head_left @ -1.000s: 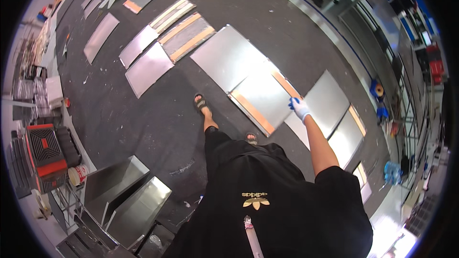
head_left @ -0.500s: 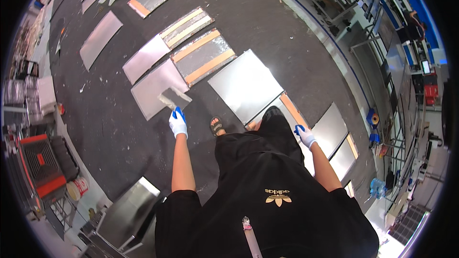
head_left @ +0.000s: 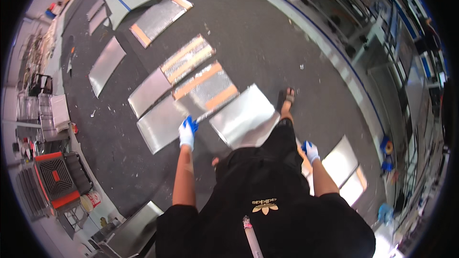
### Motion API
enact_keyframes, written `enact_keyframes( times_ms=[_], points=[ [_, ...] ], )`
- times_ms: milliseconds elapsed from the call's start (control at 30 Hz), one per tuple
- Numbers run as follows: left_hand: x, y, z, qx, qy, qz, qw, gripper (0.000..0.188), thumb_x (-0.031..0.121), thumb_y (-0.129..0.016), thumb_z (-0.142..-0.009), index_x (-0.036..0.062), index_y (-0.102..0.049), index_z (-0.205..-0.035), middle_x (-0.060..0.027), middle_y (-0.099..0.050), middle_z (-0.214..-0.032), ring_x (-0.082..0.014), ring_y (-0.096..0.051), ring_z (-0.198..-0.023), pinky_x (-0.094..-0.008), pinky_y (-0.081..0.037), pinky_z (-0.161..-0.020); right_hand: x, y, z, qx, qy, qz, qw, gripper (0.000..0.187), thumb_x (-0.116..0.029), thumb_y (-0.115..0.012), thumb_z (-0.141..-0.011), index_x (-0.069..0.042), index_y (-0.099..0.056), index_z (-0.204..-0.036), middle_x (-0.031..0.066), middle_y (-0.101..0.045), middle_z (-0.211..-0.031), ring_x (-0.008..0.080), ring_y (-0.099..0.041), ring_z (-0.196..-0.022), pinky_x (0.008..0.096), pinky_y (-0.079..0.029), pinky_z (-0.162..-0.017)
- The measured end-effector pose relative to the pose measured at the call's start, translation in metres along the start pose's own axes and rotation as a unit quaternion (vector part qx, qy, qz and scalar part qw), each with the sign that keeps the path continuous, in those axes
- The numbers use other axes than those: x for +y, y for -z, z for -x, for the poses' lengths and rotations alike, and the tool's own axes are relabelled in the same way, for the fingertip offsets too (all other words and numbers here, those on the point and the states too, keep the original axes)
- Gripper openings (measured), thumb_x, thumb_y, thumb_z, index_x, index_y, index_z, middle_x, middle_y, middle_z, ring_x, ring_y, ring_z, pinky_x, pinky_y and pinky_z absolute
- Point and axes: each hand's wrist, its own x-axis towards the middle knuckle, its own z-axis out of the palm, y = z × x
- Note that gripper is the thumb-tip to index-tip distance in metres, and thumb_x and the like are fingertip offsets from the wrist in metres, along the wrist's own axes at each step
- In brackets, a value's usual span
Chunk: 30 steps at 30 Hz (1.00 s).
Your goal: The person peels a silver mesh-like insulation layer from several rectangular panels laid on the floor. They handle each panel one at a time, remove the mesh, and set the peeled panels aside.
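My left hand (head_left: 187, 133), in a white glove with blue fingers, is closed on a flat grey scraper-like piece (head_left: 192, 105). The piece is smeared by motion, so its exact kind is hard to make out. It hangs above the seam between a bare silver metal panel (head_left: 160, 125) and a foil-faced panel with orange strips (head_left: 216, 87). My right hand (head_left: 311, 152), gloved alike, hangs low at my right side with its fingers curled. Whether it holds anything is hidden. Nearest to it lie a silver panel (head_left: 340, 161) and an orange strip (head_left: 303, 155).
More panels lie on the dark floor mat (head_left: 258, 33), including a bright silver panel (head_left: 244, 117) before my legs. My forward foot (head_left: 289, 96) stands beyond it, in a sandal. Left are a black-and-orange case (head_left: 56, 176) and a bucket (head_left: 90, 200); metal racks (head_left: 377, 57) line the right.
One foot has stepped forward past the bright panel. The view has shifted, so the panels sit lower in it. My left hand still carries the grey piece, now closer to the foil-faced panel.
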Motion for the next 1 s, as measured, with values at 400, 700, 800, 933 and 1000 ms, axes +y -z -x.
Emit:
enact_keyframes(
  times_ms=[400, 700, 800, 933, 1000],
  points=[
    [-0.056, -0.187, 0.146, 0.493, 0.282, -0.041, 0.822, 0.032, 0.033, -0.068, -0.095, 0.0012, -0.070, -0.101, -0.0142, -0.072, -0.097, -0.0241, -0.071, -0.072, -0.0391, -0.060, -0.059, -0.340, 0.215, -0.418, -0.080, 0.073, -0.184, 0.977, 0.034, -0.048, -0.058, -0.103, -0.016, -0.071, -0.110, 0.0005, -0.071, -0.085, 0.0090, -0.063, -0.069, 0.0261, -0.045, -0.059],
    [0.023, -0.357, 0.017, 0.497, 0.149, 0.184, 0.835, 0.017, 0.017, -0.073, -0.095, 0.0009, -0.069, -0.098, -0.0098, -0.070, -0.094, -0.0221, -0.072, -0.079, -0.0342, -0.065, -0.066, -0.609, 0.134, -0.509, -0.215, 0.123, 0.014, 0.969, 0.040, -0.043, -0.056, -0.105, -0.008, -0.071, -0.116, 0.0047, -0.073, -0.090, 0.0128, -0.064, -0.071, 0.0292, -0.050, -0.062],
    [0.037, -0.416, -0.085, 0.477, 0.135, 0.274, 0.824, 0.018, 0.014, -0.076, -0.092, 0.0013, -0.066, -0.101, -0.0133, -0.070, -0.096, -0.0247, -0.071, -0.077, -0.0383, -0.066, -0.064, -0.687, 0.087, -0.526, -0.442, 0.075, 0.022, 0.893, 0.039, -0.043, -0.057, -0.104, -0.012, -0.066, -0.126, 0.0050, -0.073, -0.107, 0.0149, -0.067, -0.089, 0.0306, -0.052, -0.076],
    [0.083, -0.487, -0.229, 0.413, 0.180, 0.360, 0.817, 0.041, 0.010, -0.074, -0.093, 0.0140, -0.051, -0.127, -0.0144, -0.065, -0.104, -0.0309, -0.069, -0.076, -0.0434, -0.065, -0.064, -0.753, 0.057, -0.583, -0.359, 0.083, -0.027, 0.929, 0.040, -0.046, -0.059, -0.102, -0.013, -0.067, -0.125, 0.0039, -0.074, -0.100, 0.0146, -0.068, -0.082, 0.0296, -0.051, -0.069],
    [0.118, -0.522, -0.295, 0.409, 0.159, 0.321, 0.839, 0.046, 0.008, -0.070, -0.093, 0.0172, -0.046, -0.132, -0.0138, -0.063, -0.113, -0.0304, -0.069, -0.085, -0.0440, -0.065, -0.067, -0.767, 0.062, -0.627, -0.260, 0.062, 0.002, 0.964, 0.043, -0.050, -0.061, -0.101, -0.013, -0.067, -0.122, 0.0026, -0.074, -0.094, 0.0144, -0.067, -0.075, 0.0294, -0.049, -0.062]
  ],
)
